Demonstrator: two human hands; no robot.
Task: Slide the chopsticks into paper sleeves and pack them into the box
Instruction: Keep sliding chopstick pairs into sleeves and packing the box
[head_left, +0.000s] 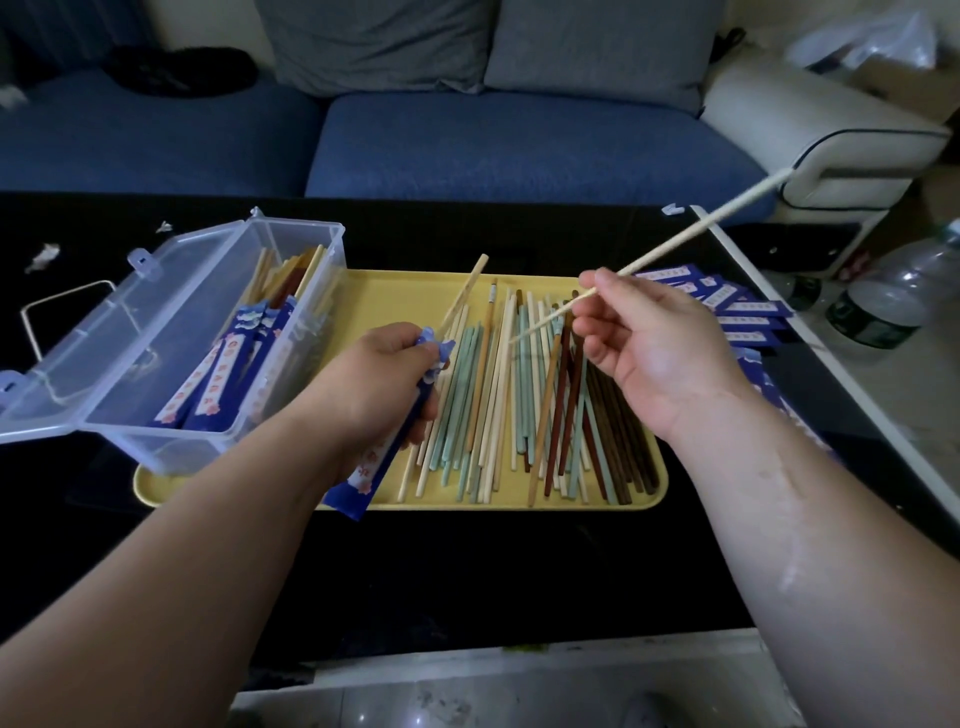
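Blue paper sleeve (375, 457) gripped by left hand (376, 387), right hand (657, 353) pinching a pale chopstick (701, 229).

Blue sofa (519, 150), two seat sections, along the far side; two grey cushions (379, 41) against its back. Dark bundle (182, 70) on the left seat. Cream upholstered seat with dark piping (810, 119) at right. Clear plastic bag (872, 47) behind it. Glossy black surface (467, 571) in the foreground, with white paper scraps (44, 257) at far left. Plastic water bottles (893, 296) right of the surface. Pale floor (519, 691) at the near edge. Light dim.
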